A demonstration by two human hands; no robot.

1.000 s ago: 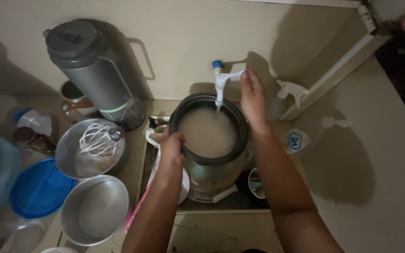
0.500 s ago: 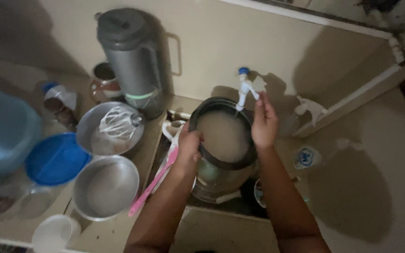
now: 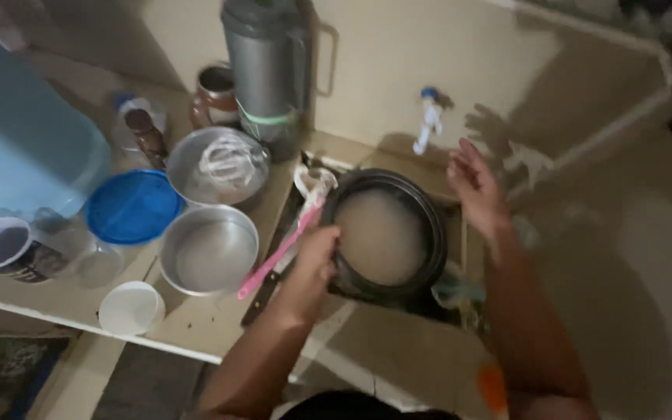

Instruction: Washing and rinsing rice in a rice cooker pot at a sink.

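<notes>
Over dim sink corner: big pale-blue container (image 3: 25,140) far left, grey flask (image 3: 267,70) at wall, dark pot (image 3: 386,233) of cloudy water in sink. Left hand (image 3: 316,260) grips pot rim; right hand (image 3: 476,187) open, empty, beside white tap (image 3: 429,124). Blue round lid (image 3: 134,206) on counter.

On your worktop (image 3: 196,323): tall grey flask (image 3: 267,66), whisk (image 3: 227,159) in a steel bowl (image 3: 188,163), second steel bowl (image 3: 208,250), blue lid (image 3: 132,207), white cup (image 3: 130,308), pink spatula (image 3: 278,253), wall tap (image 3: 429,117).
</notes>
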